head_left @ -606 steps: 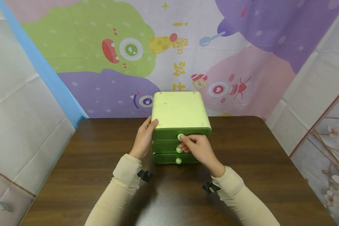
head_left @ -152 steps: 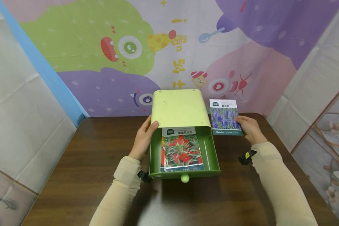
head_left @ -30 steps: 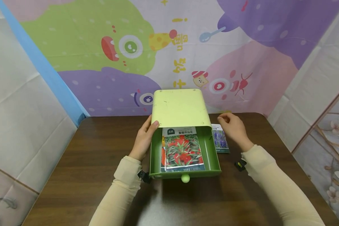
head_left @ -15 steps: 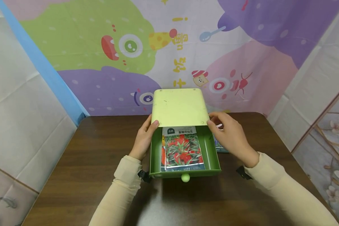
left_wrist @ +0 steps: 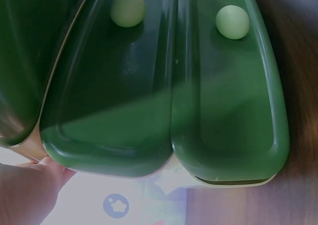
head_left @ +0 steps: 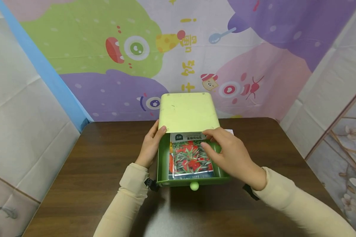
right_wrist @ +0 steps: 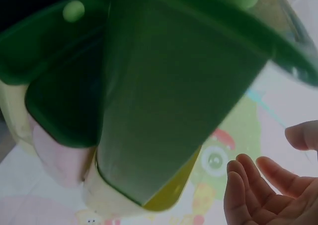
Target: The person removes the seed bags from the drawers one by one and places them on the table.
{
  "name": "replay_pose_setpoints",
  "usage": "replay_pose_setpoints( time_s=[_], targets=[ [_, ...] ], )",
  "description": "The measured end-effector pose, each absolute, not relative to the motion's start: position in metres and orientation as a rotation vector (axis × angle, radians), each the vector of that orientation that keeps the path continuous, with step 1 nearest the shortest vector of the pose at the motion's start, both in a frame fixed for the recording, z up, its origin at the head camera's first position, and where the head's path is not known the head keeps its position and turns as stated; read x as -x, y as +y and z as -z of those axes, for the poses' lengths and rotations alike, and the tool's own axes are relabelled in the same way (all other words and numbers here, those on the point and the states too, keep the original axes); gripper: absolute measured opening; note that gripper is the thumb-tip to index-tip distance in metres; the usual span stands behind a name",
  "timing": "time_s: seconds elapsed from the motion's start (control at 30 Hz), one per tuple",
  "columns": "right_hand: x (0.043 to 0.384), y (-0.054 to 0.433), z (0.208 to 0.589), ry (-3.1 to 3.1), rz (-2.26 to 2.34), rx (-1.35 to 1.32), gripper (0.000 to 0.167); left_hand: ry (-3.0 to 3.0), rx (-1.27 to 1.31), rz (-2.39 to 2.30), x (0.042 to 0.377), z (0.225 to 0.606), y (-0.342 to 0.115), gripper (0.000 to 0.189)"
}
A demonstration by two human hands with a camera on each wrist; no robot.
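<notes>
A small drawer cabinet (head_left: pixel 188 112) with a pale yellow-green top stands on the table. Its top drawer (head_left: pixel 194 181) is pulled out. Inside lies a seed packet (head_left: pixel 192 158) with red flowers, overlapping another packet (head_left: pixel 170 164) that shows orange at its left edge. My left hand (head_left: pixel 149 144) rests against the cabinet's left side, thumb on the top front corner. My right hand (head_left: pixel 229 153) hovers over the drawer's right part, thumb and fingers apart, nothing between them; the right wrist view shows these fingers (right_wrist: pixel 258 185) loosely bent. A lavender seed packet (head_left: pixel 230 131) is mostly hidden behind it.
Two lower drawers with round knobs (left_wrist: pixel 128 10) are closed under the pulled-out one. The brown table (head_left: pixel 112 158) meets a cartoon-printed cloth (head_left: pixel 106 49) at its back edge. Pale hangings (head_left: pixel 338 131) flank both sides.
The top drawer has been opened since the oldest frame. The lavender packet was set down right of the cabinet. My right hand has since moved left over the drawer; my left hand stays put.
</notes>
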State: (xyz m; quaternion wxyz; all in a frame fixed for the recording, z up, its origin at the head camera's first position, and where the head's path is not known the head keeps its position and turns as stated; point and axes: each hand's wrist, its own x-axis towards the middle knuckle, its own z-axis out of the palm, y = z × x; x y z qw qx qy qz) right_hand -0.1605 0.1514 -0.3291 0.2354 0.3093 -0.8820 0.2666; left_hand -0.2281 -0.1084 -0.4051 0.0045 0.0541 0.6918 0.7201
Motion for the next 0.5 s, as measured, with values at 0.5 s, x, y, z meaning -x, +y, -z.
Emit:
replay_pose_setpoints(
  time_s=[0.5],
  targets=[
    [0.161,0.133,0.336,-2.668,-0.574,-0.924,0.041,2.183,-0.149,-2.245,0.229,0.405,-0.108,0.068]
  ],
)
